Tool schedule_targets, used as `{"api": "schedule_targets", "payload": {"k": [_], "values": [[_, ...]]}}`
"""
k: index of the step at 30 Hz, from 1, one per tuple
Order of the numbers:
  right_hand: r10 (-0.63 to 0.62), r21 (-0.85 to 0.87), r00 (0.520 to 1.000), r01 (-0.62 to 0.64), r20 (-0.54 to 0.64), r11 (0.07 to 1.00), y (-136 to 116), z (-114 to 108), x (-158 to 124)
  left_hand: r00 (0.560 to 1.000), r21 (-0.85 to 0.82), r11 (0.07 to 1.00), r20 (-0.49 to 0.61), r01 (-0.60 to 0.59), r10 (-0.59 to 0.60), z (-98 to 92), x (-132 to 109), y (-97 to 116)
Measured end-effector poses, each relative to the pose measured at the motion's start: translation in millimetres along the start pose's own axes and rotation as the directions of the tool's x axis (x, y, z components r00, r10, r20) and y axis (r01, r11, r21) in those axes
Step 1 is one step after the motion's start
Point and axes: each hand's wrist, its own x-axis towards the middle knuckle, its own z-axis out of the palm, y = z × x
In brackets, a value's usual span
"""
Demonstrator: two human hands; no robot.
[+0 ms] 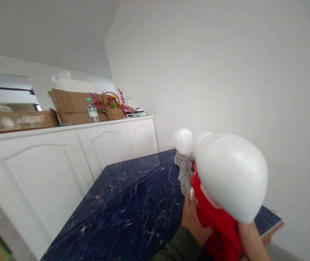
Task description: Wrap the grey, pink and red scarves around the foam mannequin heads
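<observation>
A white foam mannequin head [233, 170] leans close at the right, with a red scarf [217, 221] around its neck. My left hand [194, 221] is closed on the scarf's left side, its thumb lying across the red cloth. On the other side, below the foam head, my right hand [251, 239] is against the scarf; its fingers are mostly hidden. Behind stands a smaller-looking white foam head [183, 140] with a grey scarf [185, 174] hanging from its neck. Part of another white rounded form [201, 139] shows between the two heads.
The dark blue marbled table [135, 206] stretches away to the left. White cabinets [103, 145] line the far side, bearing cardboard boxes [73, 105], a water bottle [93, 111] and a flower basket [115, 114]. A plain wall [225, 72] rises on the right.
</observation>
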Motion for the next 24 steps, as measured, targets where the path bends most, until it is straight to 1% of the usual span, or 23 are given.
{"api": "schedule_targets", "payload": {"k": [1,3,5,7,9,10,12,14,15,18,21,23,24], "values": [[-0.024,0.025,1.0,0.024,0.02,0.999,-17.7,7.5,1.7,0.997,0.007,1.0,-0.066,-0.03,0.03,-16.2,-3.2,-11.3],[-0.091,0.111,0.992,0.082,0.082,0.99,-51.2,27.7,11.1,0.984,-0.016,0.999,-0.174,-0.037,0.033,-48.8,-9.9,-36.7],[-0.191,0.258,0.965,0.141,0.18,0.956,-84.0,52.9,27.9,0.971,-0.068,0.998,-0.238,-0.001,-0.015,-79.0,-16.1,-62.6],[-0.279,0.353,0.93,0.184,0.238,0.917,-116.5,80.8,47.2,0.952,-0.119,0.991,-0.293,0.053,-0.086,-104.2,-20.7,-86.2],[-0.332,0.4,0.906,0.21,0.263,0.892,-145.8,108.7,62.5,0.926,-0.148,0.983,-0.347,0.104,-0.151,-122.9,-23.5,-106.5],[-0.332,0.419,0.905,0.201,0.268,0.886,-157.8,121.7,67.3,0.914,-0.148,0.98,-0.366,0.132,-0.178,-129.8,-24.1,-115.5],[-0.288,0.457,0.919,0.143,0.267,0.878,-174.0,143.9,71.6,0.9,-0.104,0.974,-0.374,0.2,-0.225,-139.0,-24.3,-131.4],[-0.244,0.491,0.929,0.081,0.277,0.867,-179.1,159.6,71.2,0.892,-0.041,0.962,-0.366,0.27,-0.266,-143.1,-23.3,-144.3],[-0.235,0.5,0.927,0.061,0.292,0.864,-178.0,164.7,70.5,0.892,-0.009,0.955,-0.356,0.295,-0.279,-143.7,-22.6,-149.4],[-0.258,0.486,0.891,0.049,0.373,0.872,-167.8,171.4,69.4,0.901,0.107,0.929,-0.303,0.354,-0.309,-143.1,-19.9,-158.4],[-0.278,0.434,0.855,0.07,0.437,0.898,-160.1,171.6,69.2,0.907,0.268,0.876,-0.247,0.401,-0.34,-142.2,-18.0,-158.7],[-0.263,0.374,0.849,0.085,0.458,0.924,-160.0,170.2,68.0,0.888,0.33,0.829,-0.257,0.451,-0.381,-142.7,-18.1,-155.6],[-0.245,0.336,0.853,0.088,0.461,0.938,-161.1,168.6,67.1,0.871,0.346,0.803,-0.275,0.485,-0.407,-143.4,-18.7,-153.3]]}}
